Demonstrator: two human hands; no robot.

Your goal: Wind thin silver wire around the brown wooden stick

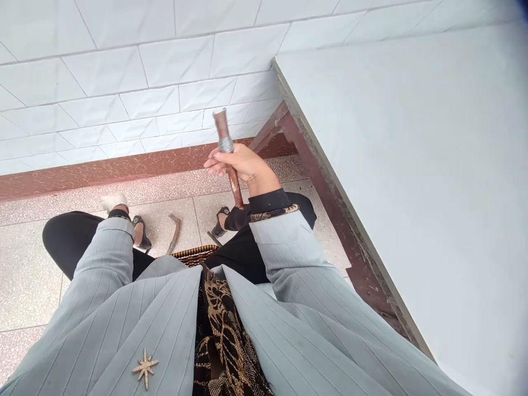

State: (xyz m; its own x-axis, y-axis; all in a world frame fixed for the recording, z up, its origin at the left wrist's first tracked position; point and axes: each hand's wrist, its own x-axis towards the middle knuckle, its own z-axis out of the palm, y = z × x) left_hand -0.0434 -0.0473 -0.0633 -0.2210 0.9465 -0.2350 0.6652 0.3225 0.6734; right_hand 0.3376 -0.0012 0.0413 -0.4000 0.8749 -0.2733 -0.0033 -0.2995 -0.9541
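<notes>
My right hand (241,162) is raised in front of the wall, with thumb and fingers closed round a reddish-brown wooden stick (234,187). Grey wire is wound in a band (225,144) on the stick, just above my thumb. Its upper end is rough and slightly blurred; the lower end points down toward my knee. Out past my left knee is my left hand (114,202), pale and blurred, perhaps gloved. Its fingers cannot be made out. On the floor between my feet lies a bent piece of wood (175,234), its near end partly hidden.
A white-topped table (404,165) with a brown frame (330,203) stands close on my right. Ahead rises a white tiled wall (173,66) with a reddish-brown skirting (82,165). A woven wicker edge (193,254) shows between my legs, above the tiled floor (28,269).
</notes>
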